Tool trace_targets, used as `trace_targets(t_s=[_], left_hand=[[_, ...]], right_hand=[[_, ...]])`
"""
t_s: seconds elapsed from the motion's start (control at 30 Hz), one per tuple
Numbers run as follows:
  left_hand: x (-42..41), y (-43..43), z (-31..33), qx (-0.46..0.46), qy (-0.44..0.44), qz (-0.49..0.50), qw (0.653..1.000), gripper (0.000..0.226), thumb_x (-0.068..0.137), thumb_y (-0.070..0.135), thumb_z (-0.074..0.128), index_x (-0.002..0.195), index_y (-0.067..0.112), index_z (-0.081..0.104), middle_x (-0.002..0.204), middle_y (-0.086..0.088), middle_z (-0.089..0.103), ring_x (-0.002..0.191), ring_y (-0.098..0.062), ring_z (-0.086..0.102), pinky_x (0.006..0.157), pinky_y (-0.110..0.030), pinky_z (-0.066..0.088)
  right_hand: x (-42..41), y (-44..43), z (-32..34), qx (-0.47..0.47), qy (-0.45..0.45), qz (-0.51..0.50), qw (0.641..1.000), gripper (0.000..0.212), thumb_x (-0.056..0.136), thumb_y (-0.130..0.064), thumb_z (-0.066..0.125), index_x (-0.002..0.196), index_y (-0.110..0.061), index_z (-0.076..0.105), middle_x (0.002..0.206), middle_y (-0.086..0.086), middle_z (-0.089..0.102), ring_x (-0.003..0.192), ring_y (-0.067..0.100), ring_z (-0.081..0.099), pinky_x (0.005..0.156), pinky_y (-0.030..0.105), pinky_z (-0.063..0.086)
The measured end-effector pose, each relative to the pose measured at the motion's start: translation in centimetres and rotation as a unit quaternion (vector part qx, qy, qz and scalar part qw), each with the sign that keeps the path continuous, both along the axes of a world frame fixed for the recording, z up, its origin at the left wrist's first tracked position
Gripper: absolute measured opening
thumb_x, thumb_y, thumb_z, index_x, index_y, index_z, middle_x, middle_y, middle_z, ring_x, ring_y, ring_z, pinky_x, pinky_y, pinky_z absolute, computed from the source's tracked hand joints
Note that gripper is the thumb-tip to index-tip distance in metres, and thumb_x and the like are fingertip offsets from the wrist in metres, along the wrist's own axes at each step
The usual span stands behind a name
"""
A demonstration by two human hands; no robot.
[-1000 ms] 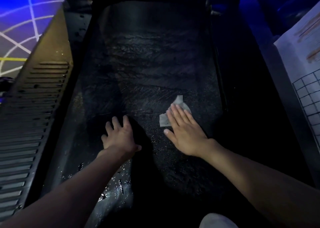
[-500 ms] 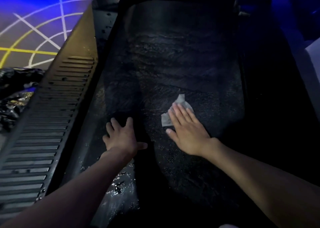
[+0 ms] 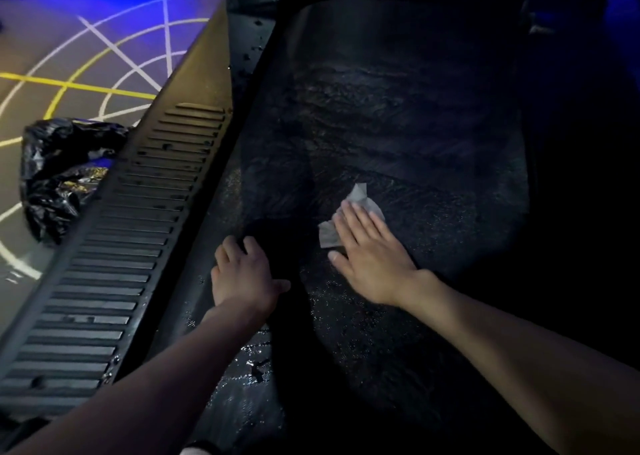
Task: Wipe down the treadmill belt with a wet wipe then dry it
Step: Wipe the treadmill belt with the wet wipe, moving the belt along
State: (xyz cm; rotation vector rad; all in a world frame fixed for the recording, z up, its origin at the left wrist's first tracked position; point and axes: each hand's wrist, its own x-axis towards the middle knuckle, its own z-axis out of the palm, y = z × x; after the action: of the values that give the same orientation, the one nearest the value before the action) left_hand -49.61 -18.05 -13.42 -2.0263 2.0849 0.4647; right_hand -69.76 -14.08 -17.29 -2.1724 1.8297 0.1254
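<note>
**Wet-wipe pass under way, mid-belt**

Head view: the wet wipe (image 3: pixel 362 198) is laid flat on the treadmill belt (image 3: pixel 398 125), roughly mid-length and right of the centreline, pinned under the right hand (image 3: pixel 372 257). The fingers (image 3: pixel 360 222) are held straight and pressed together on top of it, with the thumb splayed to the side; nothing is pinched. Two corners of the wipe are exposed, one past the fingertips and one on the thumb side. A flat palm is judged to be used so that pressure is spread over the sheet and it is dragged, not bunched.

The left hand (image 3: pixel 242 274) is planted on the belt near its left edge, fingers slightly spread and bent at the tips, nothing held. It is judged to be a brace: weight is taken there so the right arm can be swept freely.

Surface: the belt is black and textured. Streaks are seen farther up, a fine glisten around the right hand, and pooled droplets (image 3: pixel 252 364) by the left forearm. Drying is judged not yet started; no dry cloth is seen.

Room: dim, blue-lit. A ribbed side rail (image 3: pixel 114 264) is run along the belt's left edge. Beyond it, a crumpled black bag (image 3: pixel 59 174) is seen on a floor (image 3: pixel 86 56) marked with white and yellow arcs. The right side is too dark to be read.
</note>
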Motion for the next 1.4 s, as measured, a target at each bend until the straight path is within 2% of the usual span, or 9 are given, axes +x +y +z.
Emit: trace_targets(t_s=[0.17,0.27,0.33,0.53,0.67,0.8,0.93,1.17,1.4], left_hand=[[2.4,0.2,-0.4,-0.013,0.068,-0.007,0.998,0.096,0.070,0.050,0.079,0.141,0.005,0.034,0.150,-0.007,0.024,0.139,-0.026,0.026,0.112,-0.038,0.030],[3.9,0.0,-0.5,0.015,0.105,-0.032,0.994,0.099,0.070,0.031,0.083,0.148,0.003,0.028,0.154,-0.005,0.020,0.142,-0.023,0.023,0.117,-0.030,0.022],[4.5,-0.1,-0.5,0.016,0.114,-0.044,0.992,0.100,0.069,0.025,0.085,0.148,0.003,0.029,0.154,-0.005,0.020,0.142,-0.022,0.022,0.118,-0.028,0.020],[5.0,0.7,-0.4,-0.059,0.017,0.018,0.998,0.092,0.063,0.051,0.083,0.134,0.011,0.041,0.139,-0.012,0.033,0.127,-0.030,0.032,0.107,-0.035,0.031],[4.9,0.6,-0.4,-0.060,0.024,0.021,0.998,0.086,0.061,0.056,0.082,0.122,0.008,0.044,0.130,-0.010,0.040,0.121,-0.028,0.037,0.103,-0.033,0.034],[5.3,0.4,-0.3,-0.053,0.052,0.030,0.997,0.084,0.059,0.055,0.084,0.120,0.010,0.047,0.127,-0.008,0.040,0.120,-0.026,0.037,0.103,-0.032,0.035],[5.7,0.7,-0.5,-0.077,0.086,0.016,0.993,0.074,0.061,0.048,0.083,0.115,0.007,0.052,0.117,-0.009,0.045,0.112,-0.029,0.044,0.096,-0.030,0.035],[6.9,1.1,-0.2,-0.033,0.123,0.011,0.992,0.127,0.058,0.043,0.089,0.151,0.003,0.012,0.132,-0.008,0.037,0.124,-0.023,0.035,0.106,-0.025,0.025],[6.7,1.0,-0.8,-0.047,0.128,0.044,0.990,0.128,0.053,0.030,0.092,0.150,0.002,0.015,0.127,-0.012,0.041,0.115,-0.029,0.041,0.100,-0.028,0.029]], right_hand=[[2.3,-0.4,-0.5,-0.010,-0.031,0.109,0.994,0.073,0.104,-0.056,0.012,0.157,-0.011,-0.007,0.164,0.010,-0.019,0.149,0.021,-0.025,0.121,0.040,-0.016],[3.0,-2.2,-0.4,-0.014,-0.021,0.007,1.000,0.079,0.096,-0.059,-0.003,0.157,-0.008,-0.008,0.163,0.014,-0.020,0.149,0.025,-0.025,0.122,0.044,-0.014],[4.8,-1.9,-0.9,-0.021,-0.034,0.077,0.996,0.084,0.092,-0.060,-0.007,0.157,-0.007,-0.004,0.163,0.015,-0.016,0.150,0.027,-0.022,0.123,0.046,-0.010],[6.3,-3.7,-0.4,-0.045,-0.025,0.041,0.998,0.087,0.087,-0.058,-0.011,0.158,-0.008,-0.001,0.165,0.014,-0.013,0.152,0.027,-0.018,0.121,0.042,-0.014],[8.2,-3.6,-1.0,-0.046,-0.042,0.176,0.982,0.080,0.094,-0.055,0.002,0.158,-0.008,0.009,0.166,0.015,-0.004,0.153,0.025,-0.010,0.124,0.042,-0.003],[9.0,-6.5,-0.5,-0.045,-0.011,0.028,0.999,0.076,0.101,-0.053,0.011,0.158,-0.006,-0.003,0.165,0.015,-0.013,0.152,0.027,-0.016,0.123,0.043,-0.008],[12.2,-5.5,-1.2,-0.053,-0.025,0.191,0.980,0.076,0.094,-0.047,0.001,0.158,-0.006,0.002,0.166,0.015,-0.008,0.153,0.027,-0.013,0.123,0.042,-0.006],[13.7,-8.2,-1.0,-0.034,-0.041,0.155,0.986,0.069,0.105,-0.048,0.019,0.159,-0.009,-0.001,0.166,0.011,-0.014,0.152,0.023,-0.018,0.122,0.042,-0.010],[15.3,-7.7,-0.8,-0.032,-0.036,0.188,0.981,0.065,0.104,-0.041,0.021,0.159,-0.011,0.003,0.167,0.008,-0.009,0.152,0.022,-0.015,0.122,0.044,-0.008]])
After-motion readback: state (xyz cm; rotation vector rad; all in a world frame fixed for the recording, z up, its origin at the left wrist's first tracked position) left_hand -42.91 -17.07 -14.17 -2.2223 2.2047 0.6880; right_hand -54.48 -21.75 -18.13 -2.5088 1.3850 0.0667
